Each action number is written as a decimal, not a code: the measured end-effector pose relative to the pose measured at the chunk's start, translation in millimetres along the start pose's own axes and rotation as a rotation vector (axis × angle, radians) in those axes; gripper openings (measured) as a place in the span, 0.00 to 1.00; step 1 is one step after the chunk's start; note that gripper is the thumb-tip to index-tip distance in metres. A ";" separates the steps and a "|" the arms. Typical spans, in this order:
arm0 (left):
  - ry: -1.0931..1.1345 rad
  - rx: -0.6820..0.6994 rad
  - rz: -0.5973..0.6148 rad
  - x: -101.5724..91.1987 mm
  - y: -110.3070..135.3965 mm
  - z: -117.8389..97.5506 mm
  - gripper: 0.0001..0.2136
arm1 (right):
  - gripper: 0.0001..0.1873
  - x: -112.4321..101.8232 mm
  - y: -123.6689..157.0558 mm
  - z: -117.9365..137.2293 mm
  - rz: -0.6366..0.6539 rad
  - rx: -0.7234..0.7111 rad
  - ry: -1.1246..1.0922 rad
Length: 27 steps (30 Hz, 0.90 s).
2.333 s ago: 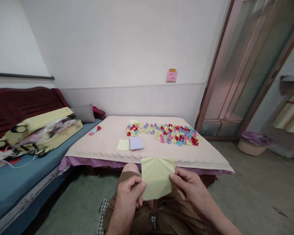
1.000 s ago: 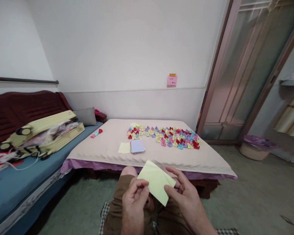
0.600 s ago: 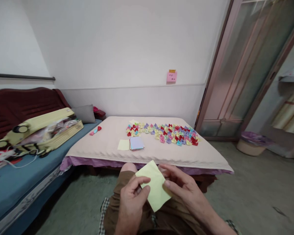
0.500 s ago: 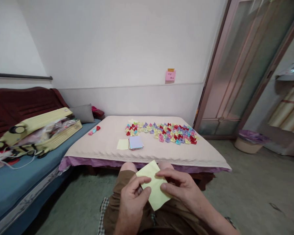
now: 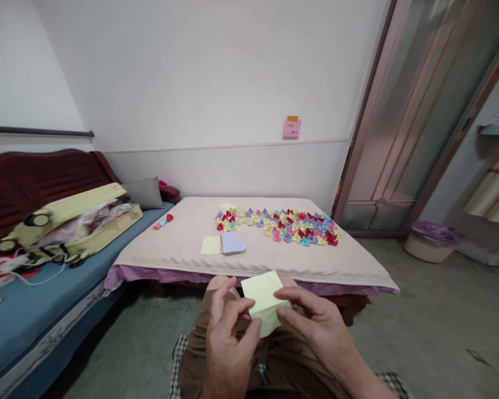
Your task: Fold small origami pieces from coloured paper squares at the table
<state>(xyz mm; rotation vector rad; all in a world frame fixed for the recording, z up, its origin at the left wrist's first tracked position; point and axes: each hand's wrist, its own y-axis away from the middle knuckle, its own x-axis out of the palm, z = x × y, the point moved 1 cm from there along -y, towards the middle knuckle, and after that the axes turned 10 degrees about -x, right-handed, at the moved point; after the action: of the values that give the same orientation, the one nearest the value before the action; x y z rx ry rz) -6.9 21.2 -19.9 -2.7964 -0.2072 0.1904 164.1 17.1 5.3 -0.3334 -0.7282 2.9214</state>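
Observation:
A pale yellow square of paper is held above my lap, with a crease running across it. My left hand pinches its left edge between thumb and index finger, the other fingers raised. At the right edge, my right hand grips the same paper between thumb and fingertips. Beyond it on the cloth-covered table lie a stack of coloured paper squares, lavender on top, and a yellow sheet beside it. Many small folded paper pieces in several colours spread across the back right.
A few folded pieces lie on the table's left side. An open yellow suitcase rests on the blue-covered bench at left. A lined bin stands on the floor at right. A pink note is on the wall.
The paper has turned from a diamond position to a more level one, and its lower part tilts along the crease. Both hands keep hold of it; my left hand's fingers have lifted apart.

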 end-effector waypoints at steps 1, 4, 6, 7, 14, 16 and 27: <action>-0.032 0.023 -0.014 -0.4 0.3 -1.9 0.06 | 0.07 0.1 0.6 -0.8 -0.005 -0.037 0.046; -0.129 0.130 -0.050 -2.0 0.5 -8.3 0.05 | 0.07 0.1 2.4 -5.1 -0.001 -0.192 0.193; -0.194 0.243 -0.080 -3.5 0.3 -12.5 0.06 | 0.07 0.0 3.1 -7.5 0.045 -0.290 0.269; -0.228 0.299 -0.093 -4.3 0.2 -14.4 0.07 | 0.07 -0.2 3.1 -7.8 0.078 -0.327 0.294; -0.392 0.464 -0.119 -7.1 -0.8 -18.0 0.10 | 0.07 -4.3 1.0 2.3 0.080 -0.417 0.322; -0.355 0.448 -0.096 -7.7 0.3 -16.7 0.10 | 0.07 -4.8 2.6 4.0 0.060 -0.385 0.256; 0.465 -0.171 0.060 0.8 5.4 -16.6 0.11 | 0.12 -16.8 20.7 10.7 -0.069 -0.526 0.226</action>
<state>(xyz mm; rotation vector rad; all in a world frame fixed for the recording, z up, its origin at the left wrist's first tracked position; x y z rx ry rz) -2.9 11.1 -6.2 -2.9191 -0.0276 -0.4817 176.7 -8.5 7.8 -0.6540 -1.4242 2.5251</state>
